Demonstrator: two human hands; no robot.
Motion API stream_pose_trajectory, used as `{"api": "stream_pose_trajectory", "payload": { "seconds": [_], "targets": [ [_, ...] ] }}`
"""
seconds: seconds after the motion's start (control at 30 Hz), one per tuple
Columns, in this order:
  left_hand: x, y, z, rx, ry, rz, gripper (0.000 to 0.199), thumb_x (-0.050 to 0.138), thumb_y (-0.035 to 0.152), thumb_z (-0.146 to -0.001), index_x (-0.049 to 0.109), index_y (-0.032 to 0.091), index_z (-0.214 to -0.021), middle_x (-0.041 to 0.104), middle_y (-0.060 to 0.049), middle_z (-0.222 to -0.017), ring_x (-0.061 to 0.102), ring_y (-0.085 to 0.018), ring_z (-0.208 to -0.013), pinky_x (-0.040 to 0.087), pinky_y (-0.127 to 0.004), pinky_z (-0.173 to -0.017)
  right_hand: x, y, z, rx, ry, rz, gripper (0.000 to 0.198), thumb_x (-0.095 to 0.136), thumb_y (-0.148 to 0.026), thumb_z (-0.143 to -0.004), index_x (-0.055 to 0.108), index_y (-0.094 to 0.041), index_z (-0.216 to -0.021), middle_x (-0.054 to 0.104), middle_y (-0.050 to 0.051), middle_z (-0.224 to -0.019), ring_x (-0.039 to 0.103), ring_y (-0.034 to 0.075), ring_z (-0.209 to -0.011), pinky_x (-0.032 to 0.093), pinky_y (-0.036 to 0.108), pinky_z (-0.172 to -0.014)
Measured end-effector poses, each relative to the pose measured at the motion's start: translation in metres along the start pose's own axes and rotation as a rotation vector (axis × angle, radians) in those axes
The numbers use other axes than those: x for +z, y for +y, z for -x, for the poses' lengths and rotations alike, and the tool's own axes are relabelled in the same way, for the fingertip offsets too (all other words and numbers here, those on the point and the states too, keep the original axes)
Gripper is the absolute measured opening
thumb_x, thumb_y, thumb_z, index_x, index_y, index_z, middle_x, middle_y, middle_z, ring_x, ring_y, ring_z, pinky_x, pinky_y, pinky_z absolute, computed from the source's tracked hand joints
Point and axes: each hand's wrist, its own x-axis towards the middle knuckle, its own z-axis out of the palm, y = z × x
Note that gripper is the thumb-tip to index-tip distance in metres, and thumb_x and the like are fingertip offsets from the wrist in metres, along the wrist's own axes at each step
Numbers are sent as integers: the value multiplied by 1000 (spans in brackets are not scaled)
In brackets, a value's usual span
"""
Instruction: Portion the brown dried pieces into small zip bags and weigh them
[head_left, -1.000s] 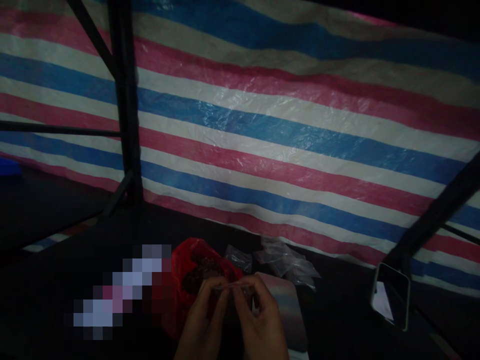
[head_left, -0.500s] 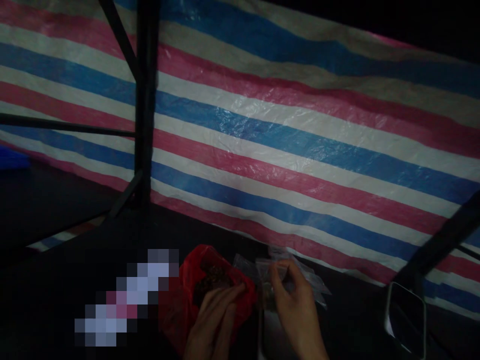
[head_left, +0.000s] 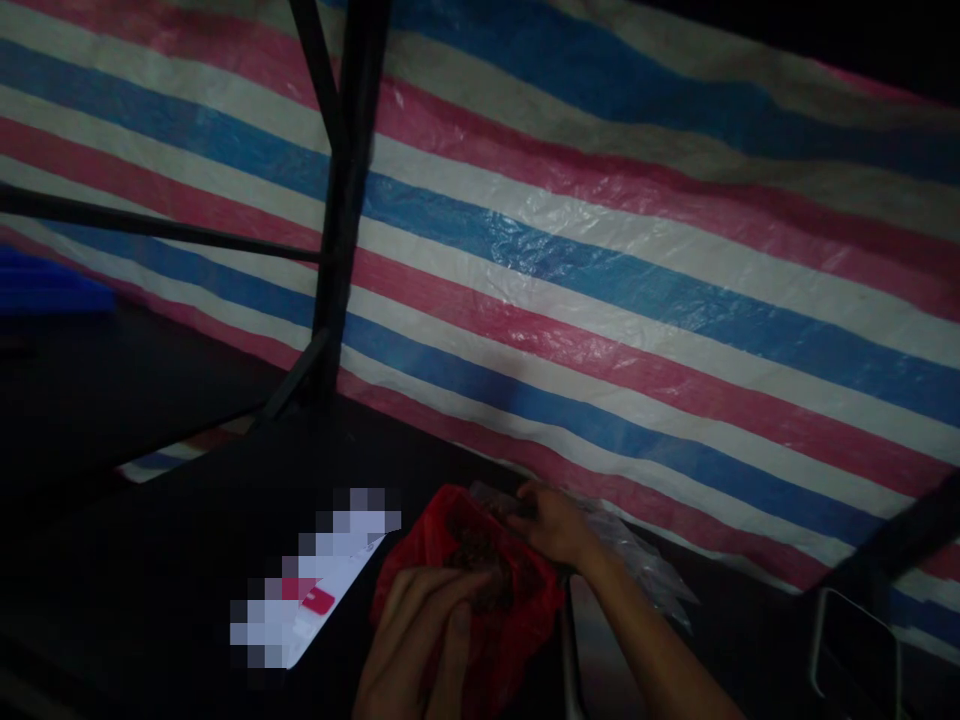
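Note:
My left hand (head_left: 420,635) reaches over the near side of a red plastic bag (head_left: 431,520), its fingers stretched out above the opening with the thumb apart. Inside the bag lie dark brown clumpy bits (head_left: 487,555), too dim to name. At the bag's far right rim is my right hand (head_left: 555,525), thumb and forefinger at a small clear plastic bag (head_left: 491,495); its fingertips are partly in shadow. More clear plastic bags (head_left: 645,560) lie in a loose pile just right of that hand, partly behind the wrist.
A lit phone (head_left: 322,605), partly pixelated, lies left of the red bag. A flat device with a pale edge (head_left: 592,650) sits under my right forearm; another dark-screened device (head_left: 855,650) stands at right. A striped plastic sheet (head_left: 562,330) and metal post (head_left: 341,220) close off the back.
My right hand has moved left and away from me, to the red bag's far rim, with the small clear plastic bag. My left hand stays over the opening. The view has swung left.

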Motion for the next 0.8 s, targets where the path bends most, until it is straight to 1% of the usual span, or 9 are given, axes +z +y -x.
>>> {"api": "stream_pose_trajectory", "payload": {
  "seconds": [0.1, 0.23, 0.3, 0.37, 0.43, 0.5, 0.6, 0.73, 0.8],
  "targets": [
    [-10, -2, -2, -69, -73, -14, 27, 55, 32, -103, 82, 35, -102, 82, 0, -97, 77, -16, -93, 60, -22, -85, -5, 13, 10, 21, -29, 9, 28, 83, -7, -65, 79, -24, -87, 84, 4, -93, 77, 25, -92, 49, 30, -82],
    [-11, -2, -1, -154, -77, 4, 29, 53, 36, -103, 82, 33, -100, 81, -2, -97, 77, -19, -94, 60, -25, -85, -14, 17, 18, 74, 47, -28, 25, 69, 0, -73, 75, -24, -72, 81, 5, -78, 77, 26, -83, 46, 32, -81],
    [-3, -3, 1, -190, -86, 37, 30, 53, 39, -103, 82, 33, -99, 81, -3, -98, 77, -20, -96, 61, -27, -86, -25, 15, 23, 92, 102, -77, 24, 66, -4, -78, 74, -24, -68, 79, 5, -74, 76, 25, -78, 46, 33, -79],
    [7, -5, 5, -219, -86, 80, 28, 57, 44, -101, 82, 32, -103, 81, -4, -103, 77, -22, -101, 62, -30, -89, -37, 8, 31, 88, 147, -155, 21, 64, -12, -85, 75, -24, -72, 80, 5, -78, 75, 24, -79, 47, 33, -79],
    [17, -6, 7, -299, -79, 126, 29, 64, 48, -96, 80, 31, -114, 81, -6, -117, 76, -24, -111, 63, -34, -95, -46, -5, 44, 60, 168, -243, 18, 62, -22, -91, 77, -23, -80, 81, 4, -85, 75, 23, -83, 50, 31, -79],
    [25, -5, 7, -418, -125, 196, 47, 72, 51, -91, 73, 30, -132, 75, -9, -137, 73, -27, -122, 62, -39, -102, -50, -21, 62, 22, 158, -337, 18, 63, -29, -92, 78, -23, -84, 80, 2, -86, 74, 21, -85, 51, 29, -79],
    [32, -3, 2, -545, -240, 356, 69, 78, 56, -85, 64, 28, -146, 67, -11, -151, 67, -30, -135, 58, -44, -111, -43, -41, 88, -38, 113, -579, 20, 65, -33, -91, 79, -23, -81, 78, 2, -85, 70, 20, -83, 51, 29, -79],
    [35, -1, -1, -625, -304, 490, 58, 78, 60, -83, 75, 27, -130, 73, -10, -143, 65, -32, -138, 52, -45, -118, -23, -48, 111, -36, 126, -755, 17, 69, -33, -90, 78, -23, -80, 76, 2, -88, 69, 20, -88, 50, 29, -85],
    [35, -2, 0, -643, -309, 535, 58, 81, 59, -81, 75, 28, -130, 73, -8, -144, 64, -31, -139, 53, -42, -117, -16, -46, 116, -9, 135, -817, 19, 69, -38, -92, 79, -23, -86, 76, 3, -91, 69, 20, -90, 50, 29, -85]
  ]
}}
